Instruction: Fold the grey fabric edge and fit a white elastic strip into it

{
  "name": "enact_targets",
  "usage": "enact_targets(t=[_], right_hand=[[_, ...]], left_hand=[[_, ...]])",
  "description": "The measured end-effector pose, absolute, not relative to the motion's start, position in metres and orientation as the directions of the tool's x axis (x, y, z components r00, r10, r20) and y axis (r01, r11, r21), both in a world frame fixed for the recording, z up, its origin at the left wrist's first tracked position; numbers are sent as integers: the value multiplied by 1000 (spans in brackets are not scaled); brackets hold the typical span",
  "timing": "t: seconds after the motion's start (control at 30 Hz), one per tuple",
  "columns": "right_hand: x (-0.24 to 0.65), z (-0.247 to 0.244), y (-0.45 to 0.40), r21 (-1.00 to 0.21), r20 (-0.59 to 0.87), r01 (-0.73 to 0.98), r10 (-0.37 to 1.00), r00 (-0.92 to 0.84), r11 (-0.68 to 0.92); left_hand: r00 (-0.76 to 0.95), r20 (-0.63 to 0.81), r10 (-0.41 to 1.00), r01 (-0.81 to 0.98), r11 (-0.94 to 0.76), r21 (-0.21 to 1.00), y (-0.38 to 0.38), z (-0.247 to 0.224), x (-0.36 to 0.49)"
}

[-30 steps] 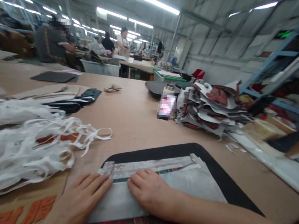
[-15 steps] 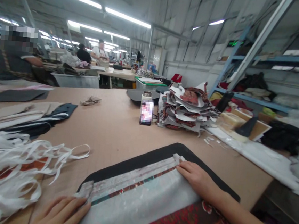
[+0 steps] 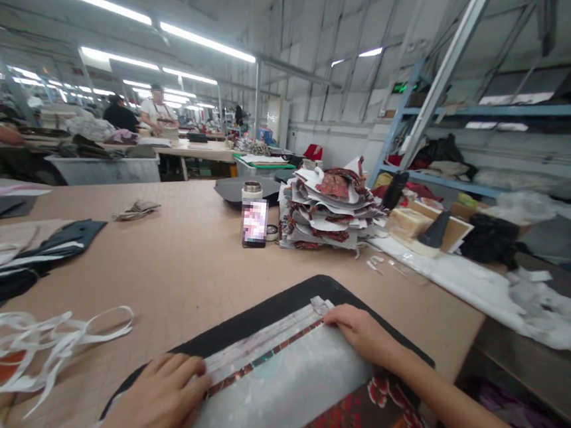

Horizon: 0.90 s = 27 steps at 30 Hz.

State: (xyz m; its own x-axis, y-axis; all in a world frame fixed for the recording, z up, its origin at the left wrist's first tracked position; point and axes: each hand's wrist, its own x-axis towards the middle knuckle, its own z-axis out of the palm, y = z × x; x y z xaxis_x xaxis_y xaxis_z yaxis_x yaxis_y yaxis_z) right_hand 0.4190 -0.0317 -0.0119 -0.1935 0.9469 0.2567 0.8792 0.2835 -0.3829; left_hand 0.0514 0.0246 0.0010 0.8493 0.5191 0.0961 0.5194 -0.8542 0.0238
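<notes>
A patterned fabric piece point(image 3: 357, 420) lies over a black board point(image 3: 329, 286) on the table in front of me. Its pale underside is turned up, with a narrow coloured strip along the folded far edge. My left hand point(image 3: 163, 390) grips the left end of that fold, fingers curled over the cloth and thumb alongside. At the right end of the fold, my right hand point(image 3: 360, 330) pinches the fabric near a small pale end. Part of the cloth under my left fingers is hidden.
Loose white tape point(image 3: 39, 345) and folded dark cloth point(image 3: 47, 253) lie on the table point(image 3: 177, 251) to the left. A phone point(image 3: 255, 223) leans on a bottle beside a fabric stack point(image 3: 330, 208). Co-workers point(image 3: 159, 106) are in the background.
My view has turned a little to the right. My left hand has moved inward along the fold and its fingers are more curled. My right hand stays at the right end.
</notes>
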Motion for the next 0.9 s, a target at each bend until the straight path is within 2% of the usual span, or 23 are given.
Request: enact_targets(t=[0.07, 0.1, 0.2, 0.27, 0.33, 0.43, 0.5, 0.9], right_hand=[[422, -15, -27, -404, 277, 875, 947, -161, 267], [422, -17, -26, -366, 293, 888, 940, -176, 280], [417, -25, -29, -160, 316, 925, 906, -282, 344], [413, -28, -33, -76, 308, 929, 894, -324, 363], [413, -29, -34, -127, 300, 926, 903, -307, 356], [418, -27, -29, -344, 293, 901, 942, -166, 266], [421, -26, -24, -438, 285, 876, 956, -76, 200], [417, -24, -9, -500, 273, 864, 957, 100, 52]], left_hand=[[885, 91, 456, 450, -890, 76, 28, 9, 104], [902, 94, 421, 414, -906, 84, 30, 8, 129], [932, 132, 337, 336, -941, 33, 35, -5, 191], [929, 170, 329, 333, -943, 8, 39, -14, 219], [920, 195, 340, 346, -938, 5, 42, -20, 235], [910, 204, 360, 364, -931, 22, 45, -22, 246], [899, 210, 384, 384, -922, 42, 46, -22, 247], [884, 218, 413, 416, -909, 37, 43, -23, 255]])
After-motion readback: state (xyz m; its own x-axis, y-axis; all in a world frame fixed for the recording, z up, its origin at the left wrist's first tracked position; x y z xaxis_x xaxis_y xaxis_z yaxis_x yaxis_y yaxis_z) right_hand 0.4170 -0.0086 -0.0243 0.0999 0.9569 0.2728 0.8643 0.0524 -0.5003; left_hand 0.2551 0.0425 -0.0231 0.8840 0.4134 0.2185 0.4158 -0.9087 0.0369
